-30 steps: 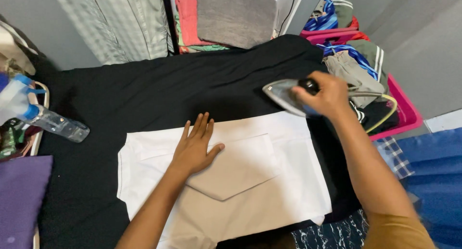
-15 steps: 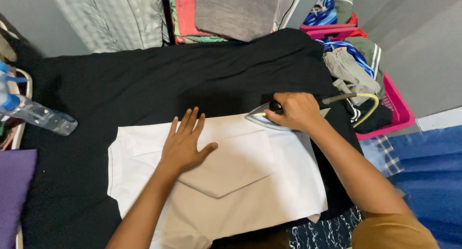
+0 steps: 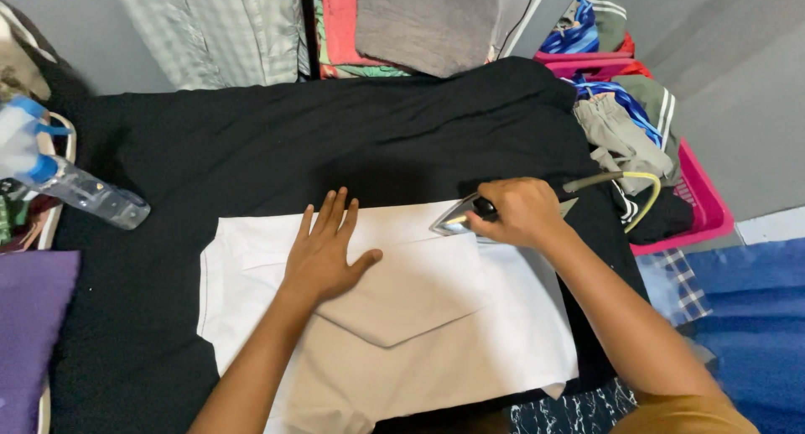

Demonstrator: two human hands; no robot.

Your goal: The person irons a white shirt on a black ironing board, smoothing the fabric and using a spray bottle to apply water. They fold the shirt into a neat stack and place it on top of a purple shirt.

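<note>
One iron [image 3: 459, 218] sits on the upper edge of one pale garment [image 3: 402, 317], and the right hand [image 3: 521, 212] is wrapped around its handle, fingers curled together over the dark grip so that only the metal nose shows past the knuckles. One cord [image 3: 625, 182] runs from behind that hand toward the right. The left hand [image 3: 325, 251] lies flat on the garment, palm down, four fingers nearly side by side and pointing away, thumb spread out to the right; it rests just left of a pointed beige flap [image 3: 411, 296] that lies on the white part of the cloth. The two hands are apart, with the flap's upper edge between them. The garment lies near the front of one black cloth [image 3: 293, 140] that covers the work surface. At the left edge one clear spray bottle [image 3: 63, 178] with a blue top lies tilted on the black cloth, well apart from the hands, and below it is one purple fabric [image 3: 25, 333]. At the right, one pink basket [image 3: 700, 207] holds a heap of mixed clothes, too tangled to count. Along the back, several garments hang or lie stacked: a striped pale shirt [image 3: 226, 27], a red piece [image 3: 340, 19] and a grey one [image 3: 423, 19].
</note>
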